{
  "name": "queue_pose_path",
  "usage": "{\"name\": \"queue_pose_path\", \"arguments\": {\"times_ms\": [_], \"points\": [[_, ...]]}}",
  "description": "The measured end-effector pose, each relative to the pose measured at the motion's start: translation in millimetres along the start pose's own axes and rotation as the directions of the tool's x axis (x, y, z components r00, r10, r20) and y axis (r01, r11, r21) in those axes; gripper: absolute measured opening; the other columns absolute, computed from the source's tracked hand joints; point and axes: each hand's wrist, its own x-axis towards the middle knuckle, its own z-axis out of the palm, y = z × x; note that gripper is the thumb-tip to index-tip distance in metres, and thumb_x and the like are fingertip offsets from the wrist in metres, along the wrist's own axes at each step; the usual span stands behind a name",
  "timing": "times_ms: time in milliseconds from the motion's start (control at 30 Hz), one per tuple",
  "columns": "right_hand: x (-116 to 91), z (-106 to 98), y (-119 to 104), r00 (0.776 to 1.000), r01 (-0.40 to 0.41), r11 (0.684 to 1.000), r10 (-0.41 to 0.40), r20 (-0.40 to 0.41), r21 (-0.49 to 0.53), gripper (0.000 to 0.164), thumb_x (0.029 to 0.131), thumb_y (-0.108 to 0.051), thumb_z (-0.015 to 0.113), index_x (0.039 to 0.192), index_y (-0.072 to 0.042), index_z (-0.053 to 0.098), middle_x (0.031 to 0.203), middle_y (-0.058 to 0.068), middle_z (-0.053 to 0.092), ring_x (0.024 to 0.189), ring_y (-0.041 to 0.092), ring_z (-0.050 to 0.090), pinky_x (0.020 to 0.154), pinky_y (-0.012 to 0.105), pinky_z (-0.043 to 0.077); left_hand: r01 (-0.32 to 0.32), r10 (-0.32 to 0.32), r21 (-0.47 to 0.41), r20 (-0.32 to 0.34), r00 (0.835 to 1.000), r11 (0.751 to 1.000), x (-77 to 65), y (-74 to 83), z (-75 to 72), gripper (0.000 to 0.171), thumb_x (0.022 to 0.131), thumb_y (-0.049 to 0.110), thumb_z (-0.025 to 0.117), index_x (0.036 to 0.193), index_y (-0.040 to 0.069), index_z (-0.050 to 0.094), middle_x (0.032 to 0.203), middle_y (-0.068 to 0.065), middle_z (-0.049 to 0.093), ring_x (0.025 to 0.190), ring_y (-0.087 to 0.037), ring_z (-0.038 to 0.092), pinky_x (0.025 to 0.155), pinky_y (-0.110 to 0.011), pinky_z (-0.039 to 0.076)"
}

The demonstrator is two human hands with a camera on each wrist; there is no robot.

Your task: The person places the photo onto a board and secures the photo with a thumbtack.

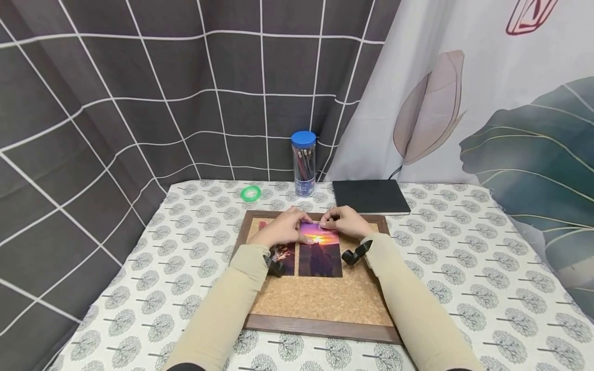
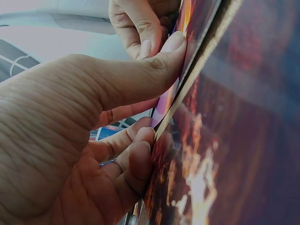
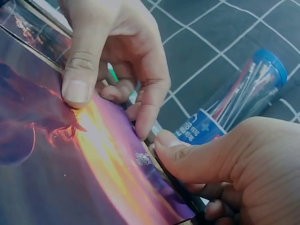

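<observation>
On a framed cork board [image 1: 320, 301] lies a glossy sunset picture [image 1: 320, 260], purple and orange at its top, dark below. My left hand [image 1: 284, 228] holds its upper left part, the thumb on the picture's face and the index fingertip at the top edge. At the same edge, further right, my right hand [image 1: 345, 221] pinches with thumb and fingers; in the right wrist view its fingertips are partly hidden below the edge. Left of the sunset picture, a second dark picture [image 1: 284, 260] with bright orange patches is partly covered by my left hand and wrist camera.
Behind the board stand a clear pencil tube [image 1: 303, 165] with a blue lid and, further left, a green tape roll [image 1: 250, 194]. A flat black pad [image 1: 371, 197] lies at the back right, close to the board's frame. Tree-patterned cloth [image 1: 464, 304] covers the table.
</observation>
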Motion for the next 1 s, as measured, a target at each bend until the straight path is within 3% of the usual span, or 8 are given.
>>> {"name": "queue_pose_path", "arguments": {"times_ms": [367,700,1000], "points": [[-2.0,6.6,-9.2,0.996,-0.063,0.994,0.057,-0.067,-0.084,0.008,0.091,-0.022,0.076,0.086,-0.015,0.077,0.082,-0.002,0.068,0.074,0.016,0.055,0.072,0.032,0.043,-0.001,0.001,-0.008,-0.002,1.000,1.000,-0.4,0.0,0.5,0.055,0.077,0.039,0.087,0.123,0.015,0.067,0.110,-0.003,0.053,0.090,-0.016,0.051,0.082,-0.033,0.046],[-1.0,10.8,-13.9,0.988,-0.097,0.987,0.080,-0.134,-0.125,0.010,0.087,-0.023,0.078,0.084,-0.014,0.077,0.068,-0.001,0.053,0.065,0.016,0.047,0.068,0.031,0.039,-0.005,0.005,-0.002,-0.001,1.000,1.000,0.0,-0.9,-0.1,0.056,0.078,0.040,0.087,0.123,0.015,0.067,0.112,-0.003,0.053,0.091,-0.016,0.051,0.083,-0.033,0.046],[-2.1,12.7,-17.6,0.980,-0.134,0.983,0.113,-0.162,-0.125,0.009,0.086,-0.023,0.078,0.082,-0.015,0.077,0.075,-0.002,0.062,0.070,0.017,0.051,0.070,0.031,0.041,-0.003,0.004,0.004,-0.002,1.000,1.000,0.1,-0.9,0.1,0.055,0.078,0.040,0.087,0.123,0.015,0.067,0.110,-0.002,0.052,0.089,-0.016,0.051,0.082,-0.033,0.045]]}}
